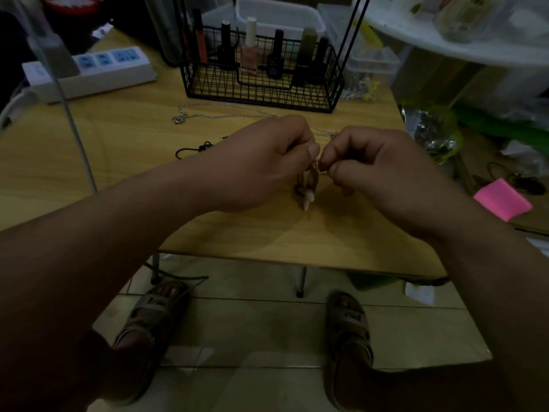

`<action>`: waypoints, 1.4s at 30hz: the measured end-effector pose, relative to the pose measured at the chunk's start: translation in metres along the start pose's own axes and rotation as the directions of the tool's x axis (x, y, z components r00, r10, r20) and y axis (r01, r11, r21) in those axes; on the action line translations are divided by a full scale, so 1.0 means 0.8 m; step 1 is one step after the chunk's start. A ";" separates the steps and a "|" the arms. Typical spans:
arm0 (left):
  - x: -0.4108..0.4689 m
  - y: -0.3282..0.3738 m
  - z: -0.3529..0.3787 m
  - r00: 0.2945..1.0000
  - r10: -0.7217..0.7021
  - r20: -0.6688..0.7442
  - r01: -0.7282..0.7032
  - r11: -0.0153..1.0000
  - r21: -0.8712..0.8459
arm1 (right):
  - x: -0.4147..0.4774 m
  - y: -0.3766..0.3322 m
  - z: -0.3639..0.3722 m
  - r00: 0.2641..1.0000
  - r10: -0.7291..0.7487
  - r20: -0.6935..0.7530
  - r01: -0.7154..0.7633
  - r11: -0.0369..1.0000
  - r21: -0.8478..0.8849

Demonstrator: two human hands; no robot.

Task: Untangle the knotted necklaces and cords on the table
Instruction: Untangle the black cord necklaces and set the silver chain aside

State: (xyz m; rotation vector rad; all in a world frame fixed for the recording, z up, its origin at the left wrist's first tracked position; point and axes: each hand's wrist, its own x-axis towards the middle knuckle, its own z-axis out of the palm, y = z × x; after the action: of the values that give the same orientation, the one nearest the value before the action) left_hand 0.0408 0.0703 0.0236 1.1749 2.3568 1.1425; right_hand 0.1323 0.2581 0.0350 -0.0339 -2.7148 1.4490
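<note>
The knotted cord point(315, 171) is held up over the middle of the tabletop point(118, 173), somewhat nearer its right edge, with a pale pendant point(307, 202) hanging from it towards the wood. The left hand point(261, 162) and the right hand point(383, 165) meet at the knot, and the fingers point(312, 150) of each are curled and pinching it from either side. This looks like the picking-apart step on this one piece. A silver chain point(225, 115) lies along the far edge in front of the wire basket point(261, 93), and a black cord point(190, 150) lies towards the left edge (whether either is still knotted is hard to tell). Next probably comes loosening one loop without tightening the rest, which calls for a small, gentle pull.
</note>
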 end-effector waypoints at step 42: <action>-0.004 0.005 -0.005 0.990 0.064 -0.122 -0.056 0.996 0.065 | 0.005 0.008 -0.005 0.999 0.038 0.005 -0.036 0.868 0.495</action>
State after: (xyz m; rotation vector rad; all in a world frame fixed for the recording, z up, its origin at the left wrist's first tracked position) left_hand 0.0427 0.0670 0.0290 1.2368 2.4807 1.2035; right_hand 0.1285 0.2652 0.0318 -0.0634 -2.2597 2.1036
